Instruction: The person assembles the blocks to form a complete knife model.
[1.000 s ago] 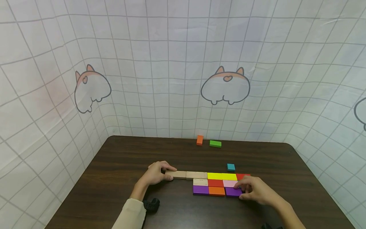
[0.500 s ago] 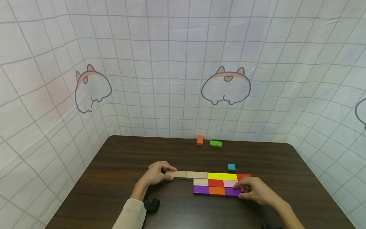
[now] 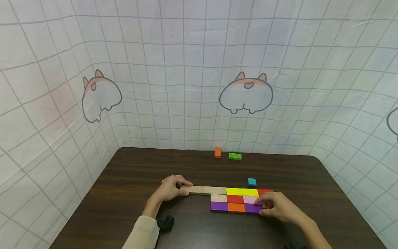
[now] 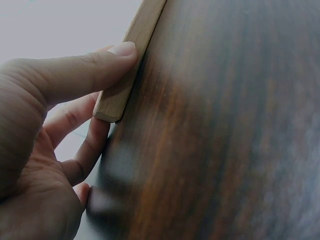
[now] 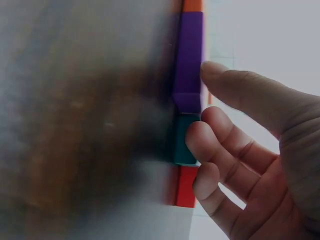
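Note:
My left hand (image 3: 169, 188) pinches the left end of a plain wooden block (image 3: 195, 189), thumb on the near side. In the left wrist view the thumb lies along that wooden block (image 4: 116, 97). My right hand (image 3: 280, 207) holds a purple block (image 3: 252, 208) at its right end, thumb at the near edge and index finger at the far one. That block lies against an orange block (image 3: 236, 208), with another purple block (image 3: 219, 206) further left. Behind them runs a row of wooden, red (image 3: 235, 199) and pink (image 3: 249, 199) blocks. The right wrist view shows a teal block (image 5: 182, 140) beside my curled fingers.
The back row continues with a second wooden block (image 3: 214, 190), yellow blocks (image 3: 241, 191) and a red block (image 3: 265, 191). Behind lies a loose blue block (image 3: 252, 182). An orange-red block (image 3: 218, 152) and a green block (image 3: 235, 156) lie near the table's far edge.
The right hand has slid the purple block slightly left, closing the small gap to the orange block. My left hand keeps its hold on the wooden block.

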Tool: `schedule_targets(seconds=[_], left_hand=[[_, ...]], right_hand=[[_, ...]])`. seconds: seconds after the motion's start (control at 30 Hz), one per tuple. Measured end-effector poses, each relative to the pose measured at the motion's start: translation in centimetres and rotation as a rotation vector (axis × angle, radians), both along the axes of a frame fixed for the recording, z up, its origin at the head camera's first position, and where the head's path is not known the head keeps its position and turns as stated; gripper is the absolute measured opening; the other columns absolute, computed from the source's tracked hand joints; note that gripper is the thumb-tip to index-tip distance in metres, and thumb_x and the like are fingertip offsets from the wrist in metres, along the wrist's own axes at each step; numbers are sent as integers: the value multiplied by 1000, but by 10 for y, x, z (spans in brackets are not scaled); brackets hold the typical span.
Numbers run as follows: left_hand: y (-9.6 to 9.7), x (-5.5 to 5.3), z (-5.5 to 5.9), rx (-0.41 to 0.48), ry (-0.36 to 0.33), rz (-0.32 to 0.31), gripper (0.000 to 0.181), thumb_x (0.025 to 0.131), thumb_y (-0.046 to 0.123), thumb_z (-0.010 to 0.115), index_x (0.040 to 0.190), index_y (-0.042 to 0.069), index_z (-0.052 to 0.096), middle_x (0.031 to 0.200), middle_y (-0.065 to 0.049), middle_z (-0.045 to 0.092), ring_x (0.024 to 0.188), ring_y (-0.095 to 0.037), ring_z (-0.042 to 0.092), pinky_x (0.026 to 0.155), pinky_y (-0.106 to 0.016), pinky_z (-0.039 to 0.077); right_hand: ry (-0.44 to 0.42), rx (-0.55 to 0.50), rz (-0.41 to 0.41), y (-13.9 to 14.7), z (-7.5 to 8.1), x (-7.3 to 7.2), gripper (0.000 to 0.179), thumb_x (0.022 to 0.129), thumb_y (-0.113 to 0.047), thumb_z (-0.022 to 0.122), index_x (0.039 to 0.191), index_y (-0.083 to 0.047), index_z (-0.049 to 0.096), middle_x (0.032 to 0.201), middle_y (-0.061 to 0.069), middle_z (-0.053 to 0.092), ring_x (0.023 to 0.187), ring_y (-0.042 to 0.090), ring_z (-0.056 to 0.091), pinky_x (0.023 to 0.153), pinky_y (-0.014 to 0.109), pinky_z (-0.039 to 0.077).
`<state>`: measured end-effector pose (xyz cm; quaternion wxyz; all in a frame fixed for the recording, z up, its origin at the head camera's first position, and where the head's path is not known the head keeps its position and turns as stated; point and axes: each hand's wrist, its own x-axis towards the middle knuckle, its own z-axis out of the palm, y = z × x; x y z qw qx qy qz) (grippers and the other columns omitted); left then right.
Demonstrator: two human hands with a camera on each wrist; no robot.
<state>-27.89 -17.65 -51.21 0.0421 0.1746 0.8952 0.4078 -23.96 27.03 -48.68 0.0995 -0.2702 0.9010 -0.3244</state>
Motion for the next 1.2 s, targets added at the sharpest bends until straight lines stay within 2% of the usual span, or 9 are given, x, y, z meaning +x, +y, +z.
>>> schedule_targets(seconds=[0.23,0.37,0.53,0.67,0.83,1.03,1.2], left_hand=[[-2,0,1,8,-7,-8,28,82,17,86,108,24,82,96,10,69,81,-15,48,104,-61,17],[-3,1,1,7,1,-7,29,81,17,86,108,24,82,95,9,69,80,-14,48,101,-58,17],[-4,1,-1,6,3,-12,28,81,18,86,108,26,82,96,9,69,80,-15,47,103,-62,16],[-4,1,-1,9,-6,-8,28,82,18,86,108,27,81,97,10,69,81,-15,49,106,-63,16],[-4,2,-1,19,-9,-13,28,82,18,86,109,25,81,97,8,70,81,-16,49,105,-62,15],[-3,1,1,12,-2,-11,28,82,18,86,109,24,81,95,9,69,81,-15,49,107,-63,14],[-2,1,1,16,-3,-11,29,82,18,86,109,24,81,97,9,69,83,-16,50,109,-63,14]], right_hand=[[110,-47,-34,-3,17,-16,17,93,-25,77,105,-14,76,82,-9,62,71,2,53,62,23,48],[89,-99,-103,-9,28,-35,21,95,-23,75,110,-10,74,83,-3,64,71,7,55,64,24,51],[57,-142,-151,-19,35,-67,25,95,-21,75,117,-10,71,93,3,66,80,16,60,71,25,54],[71,-135,-162,-29,32,-97,28,95,-23,75,120,-11,70,103,7,70,90,19,63,77,28,55],[47,-123,-186,-42,26,-127,39,96,-20,73,131,-4,66,122,20,68,105,29,64,86,41,55],[-12,-133,-221,-52,13,-152,48,96,-14,72,139,0,59,135,26,60,116,38,60,94,51,53],[-28,-124,-229,-58,4,-164,55,94,-13,74,144,2,54,140,29,56,125,46,55,100,57,51]])
